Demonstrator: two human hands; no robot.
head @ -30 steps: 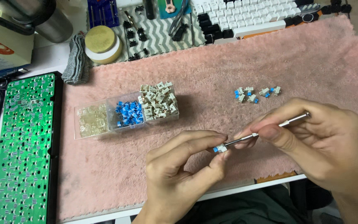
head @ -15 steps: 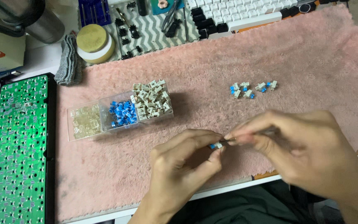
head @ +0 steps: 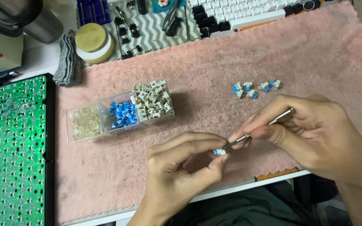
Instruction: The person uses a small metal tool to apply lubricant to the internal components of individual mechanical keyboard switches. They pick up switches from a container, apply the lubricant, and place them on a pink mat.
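1. A hobby workbench at home, for keyboard building.
2. A pink towel point(head: 315, 46) covers the desk as a work mat.
3. A bare green circuit board point(head: 17, 146) lies at the left.
4. A clear box point(head: 118, 113) holds sorted switch parts.
5. A keyboard point(head: 239, 12) and pliers point(head: 172, 16) lie at the back.

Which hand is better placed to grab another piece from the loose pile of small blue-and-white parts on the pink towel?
Right, probably. The right hand sits just below the loose pile, though its grip is on the metal tweezers. The left hand is farther off and pinches the small blue-and-white part.
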